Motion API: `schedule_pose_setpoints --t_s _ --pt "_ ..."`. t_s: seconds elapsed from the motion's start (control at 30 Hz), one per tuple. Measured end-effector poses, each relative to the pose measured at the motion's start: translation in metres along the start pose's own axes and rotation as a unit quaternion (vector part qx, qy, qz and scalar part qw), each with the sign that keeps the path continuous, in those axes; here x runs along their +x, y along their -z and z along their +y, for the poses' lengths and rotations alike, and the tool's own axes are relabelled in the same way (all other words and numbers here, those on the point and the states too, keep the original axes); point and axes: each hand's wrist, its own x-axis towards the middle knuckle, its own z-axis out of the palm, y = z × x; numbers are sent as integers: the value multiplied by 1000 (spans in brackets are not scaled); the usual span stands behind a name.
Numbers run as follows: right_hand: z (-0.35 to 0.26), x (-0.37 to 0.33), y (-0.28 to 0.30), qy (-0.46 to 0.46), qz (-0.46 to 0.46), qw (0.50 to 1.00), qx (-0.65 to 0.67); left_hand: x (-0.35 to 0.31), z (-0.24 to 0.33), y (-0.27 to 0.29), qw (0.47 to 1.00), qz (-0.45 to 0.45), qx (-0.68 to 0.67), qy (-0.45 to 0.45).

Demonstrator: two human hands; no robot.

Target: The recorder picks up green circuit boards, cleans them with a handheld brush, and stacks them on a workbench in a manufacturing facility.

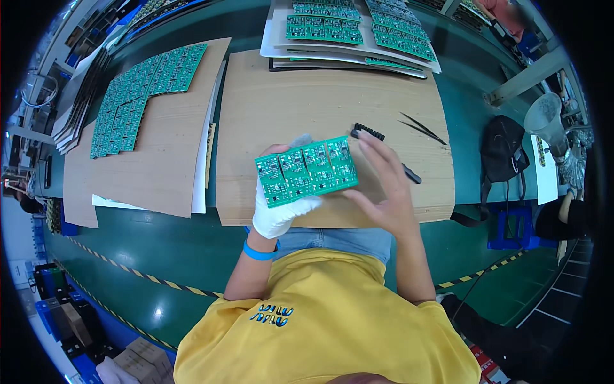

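My left hand (279, 213), in a white glove, is closed on a green circuit board panel (307, 171) from below and behind. The panel is tilted, with rows of small components facing up and thin slots dividing it. My bare right hand (389, 185) is at the panel's right end, fingers apart, with the thumb by its lower right corner. Whether the thumb touches the edge, I cannot tell. Just past the right fingertips lies a black bristled brush (371, 132) on the cardboard sheet (275, 96). A dark handle end (411, 173) shows right of the hand, its rest hidden.
Dark tweezers (423, 128) lie to the right on the cardboard. More green panels (153, 73) rest on a cardboard sheet at left, and stacked trays of panels (325, 29) stand at the back. A black bag (503, 150) sits at right. Another person (505, 16) is far right.
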Motion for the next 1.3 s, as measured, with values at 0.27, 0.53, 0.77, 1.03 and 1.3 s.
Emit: schedule_pose_setpoints --t_s 0.27,0.53,0.77,1.03,1.3 --pt "19 -4 -10 -31 -98 992 74 3 0 3 971 -34 -201 123" --pt "36 -3 -13 -341 10 820 459 4 -3 3 988 -60 -72 122" --pt "40 -7 -14 -326 11 807 493 4 0 1 988 -51 -49 136" --pt "44 -10 -14 -319 0 810 491 3 0 1 988 -38 -34 147" --pt "43 -8 -13 -319 7 772 550 2 -3 8 990 -29 -24 138"
